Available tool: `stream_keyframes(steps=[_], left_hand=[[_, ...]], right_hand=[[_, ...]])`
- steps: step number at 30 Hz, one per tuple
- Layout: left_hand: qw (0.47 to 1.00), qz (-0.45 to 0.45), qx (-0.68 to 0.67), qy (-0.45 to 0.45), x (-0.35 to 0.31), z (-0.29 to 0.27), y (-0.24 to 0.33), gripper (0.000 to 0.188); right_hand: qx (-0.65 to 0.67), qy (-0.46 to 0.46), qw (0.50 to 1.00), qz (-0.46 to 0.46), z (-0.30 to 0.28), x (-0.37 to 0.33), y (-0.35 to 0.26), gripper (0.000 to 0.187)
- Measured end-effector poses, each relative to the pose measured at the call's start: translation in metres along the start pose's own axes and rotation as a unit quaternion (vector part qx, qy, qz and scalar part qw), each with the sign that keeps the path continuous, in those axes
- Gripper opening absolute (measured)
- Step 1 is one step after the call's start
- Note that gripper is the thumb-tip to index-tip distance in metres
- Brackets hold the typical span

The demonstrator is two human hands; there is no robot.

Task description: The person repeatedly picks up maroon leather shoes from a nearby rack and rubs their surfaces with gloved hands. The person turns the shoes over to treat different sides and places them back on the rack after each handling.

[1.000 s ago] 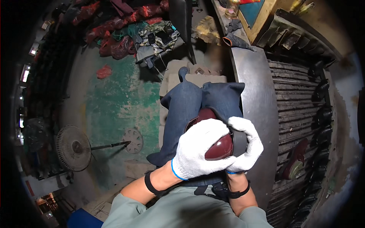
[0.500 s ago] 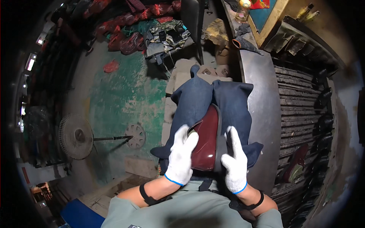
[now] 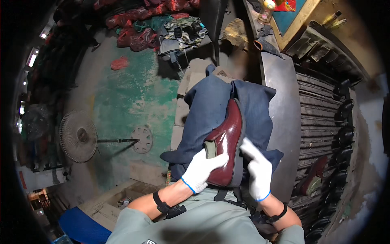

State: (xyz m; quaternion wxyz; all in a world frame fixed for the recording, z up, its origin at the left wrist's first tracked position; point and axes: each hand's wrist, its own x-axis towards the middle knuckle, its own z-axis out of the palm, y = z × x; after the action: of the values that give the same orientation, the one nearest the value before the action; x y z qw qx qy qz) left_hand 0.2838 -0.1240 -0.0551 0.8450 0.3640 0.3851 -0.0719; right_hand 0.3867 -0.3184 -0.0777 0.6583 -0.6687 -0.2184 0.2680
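Observation:
A glossy burgundy slip-on shoe (image 3: 228, 146) lies on its side over my lap, toe pointing away from me and dark sole facing right. My gloved left hand (image 3: 202, 168) grips it near the heel, the thumb across the upper and the other fingers partly hidden at the pale-lined opening. On the sole side, my gloved right hand (image 3: 258, 168) is open, fingers stretched out with the tips beside the sole edge; whether they touch it I cannot tell. Dark blue cloth (image 3: 207, 101) covers my legs under the shoe.
A metal ledge (image 3: 280, 110) runs along my right, beside a slatted rack (image 3: 317, 122) carrying another burgundy shoe (image 3: 315, 177) and several black ones. A pedestal fan (image 3: 79, 134) stands at left. Ahead are a chair with camouflage cloth (image 3: 185, 32) and red bags (image 3: 136, 38).
The shoe has turned so more of its upper and opening shows, toe shifted slightly farther away. My left thumb now lies over the upper. My right hand has moved slightly right.

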Motion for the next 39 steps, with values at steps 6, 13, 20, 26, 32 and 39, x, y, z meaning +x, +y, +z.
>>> stream_keyframes(steps=[6,13,20,26,32,39], left_hand=[[0.964,0.09,0.248,-0.009,-0.004,-0.004,0.004,0.068],[0.947,0.123,0.288,0.064,0.014,-0.027,-0.016,0.066],[0.898,0.213,0.381,0.054,0.014,0.016,0.008,0.076],[0.789,0.312,0.518,-0.108,-0.012,0.036,-0.004,0.104],[0.785,0.402,0.47,-0.043,0.019,0.012,0.033,0.053],[0.936,0.247,0.168,-0.184,0.079,0.036,0.084,0.104]], right_hand=[[0.336,0.141,0.929,0.064,0.02,0.094,0.046,0.087],[0.24,0.121,0.962,0.047,0.049,0.105,0.073,0.082],[0.047,-0.007,0.99,0.136,0.024,0.042,-0.009,0.143],[0.15,0.054,0.979,0.126,-0.008,0.035,-0.001,0.15],[0.228,0.058,0.969,0.077,-0.024,0.022,0.014,0.144],[0.184,0.01,0.983,0.029,-0.017,0.008,0.008,0.146]])
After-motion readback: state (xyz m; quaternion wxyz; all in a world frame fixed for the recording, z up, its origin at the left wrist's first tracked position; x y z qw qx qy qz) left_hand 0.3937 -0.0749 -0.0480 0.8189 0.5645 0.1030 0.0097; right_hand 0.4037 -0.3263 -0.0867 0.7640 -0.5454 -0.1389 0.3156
